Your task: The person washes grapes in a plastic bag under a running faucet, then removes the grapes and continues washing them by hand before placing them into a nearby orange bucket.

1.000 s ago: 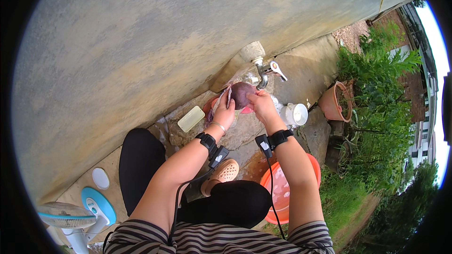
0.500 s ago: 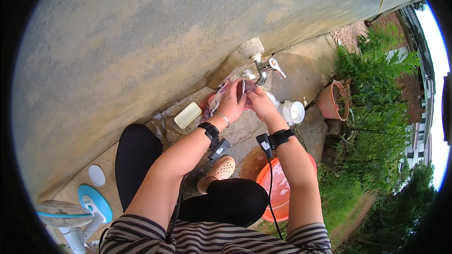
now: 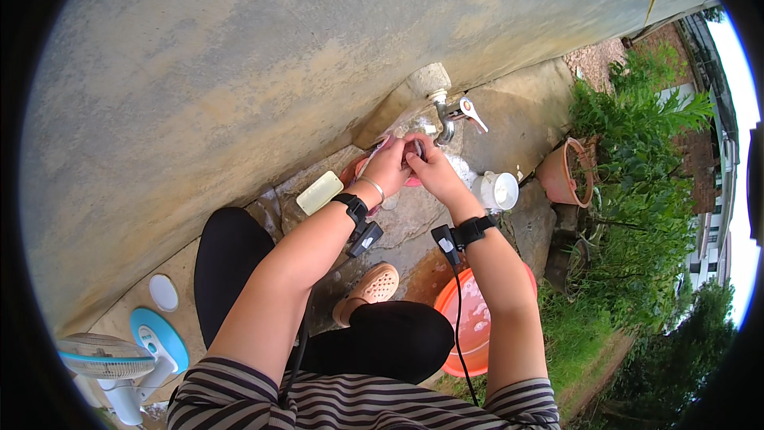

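Observation:
Under the metal tap by the wall, my two hands are pressed close together over a wet, dark pinkish-purple cloth. My left hand has its fingers closed round one part of it. From the other side my right hand grips it, thumb on top. Most of the cloth is hidden by my fingers. A reddish container, partly covered by my left hand, shows below. Near my left wrist a pale yellow rectangular dish lies on the stone slab.
A white tub stands right of my right hand, with a terracotta pot beyond. An orange basin of water sits under my right forearm. At lower left are a fan and a round white lid. The wall borders the far side.
My hands have drawn closer together, bunching the cloth between them. Less of it shows now. The right hand has shifted slightly left, its thumb lying over the cloth.

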A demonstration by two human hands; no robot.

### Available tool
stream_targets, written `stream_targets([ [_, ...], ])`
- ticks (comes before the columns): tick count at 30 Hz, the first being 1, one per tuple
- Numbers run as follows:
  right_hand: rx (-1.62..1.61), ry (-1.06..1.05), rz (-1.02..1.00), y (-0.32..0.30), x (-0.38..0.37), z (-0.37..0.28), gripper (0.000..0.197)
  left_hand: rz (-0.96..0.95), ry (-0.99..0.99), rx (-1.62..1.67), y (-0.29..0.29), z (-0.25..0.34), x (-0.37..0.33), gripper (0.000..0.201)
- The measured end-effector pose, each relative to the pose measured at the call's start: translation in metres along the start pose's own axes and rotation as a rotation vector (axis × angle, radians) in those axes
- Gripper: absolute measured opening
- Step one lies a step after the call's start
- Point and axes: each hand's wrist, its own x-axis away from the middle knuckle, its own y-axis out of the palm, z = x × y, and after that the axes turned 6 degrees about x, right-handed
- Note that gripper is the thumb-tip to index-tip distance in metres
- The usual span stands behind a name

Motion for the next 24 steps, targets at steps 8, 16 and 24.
stream_targets([
  [8, 0.058, -0.002, 0.068, -0.004, -0.004, 0.013, 0.022, 0.066, 0.067, 0.147, 0.008, -0.003, -0.005, 0.034],
  [16, -0.186, 0.013, 0.129, 0.000, 0.001, 0.024, 0.025, -0.023, -0.099, 0.532, 0.012, -0.026, -0.008, 0.051],
  [24, -0.208, 0.144, 0.148, -0.017, 0.001, 0.033, 0.015, -0.041, -0.142, 0.742, -0.001, -0.034, -0.007, 0.056],
])
